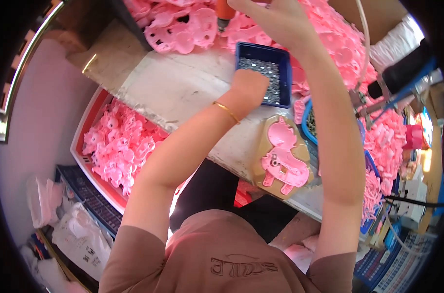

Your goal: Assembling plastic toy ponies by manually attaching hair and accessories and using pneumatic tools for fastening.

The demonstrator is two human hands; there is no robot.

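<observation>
Red crate [80,146]: rectangular plastic bin at far left, below the bench edge, heaped with glossy pink moulded figure shells [119,146].
Bench top [178,88]: pale, scuffed, matte surface.
Left hand [248,85]: reaching into the blue tray, fingers curled down among the contents; whether they pinch anything cannot be told.
Blue tray [263,51]: shallow rectangular plastic, filled with small grey metallic screws [266,71].
Right hand [275,19]: raised at the top edge, fingers closed around an orange cylindrical tool [224,12].
Tan jig [280,156]: contoured holder at the near bench edge, seating one pink animal-shaped shell [283,163].
</observation>
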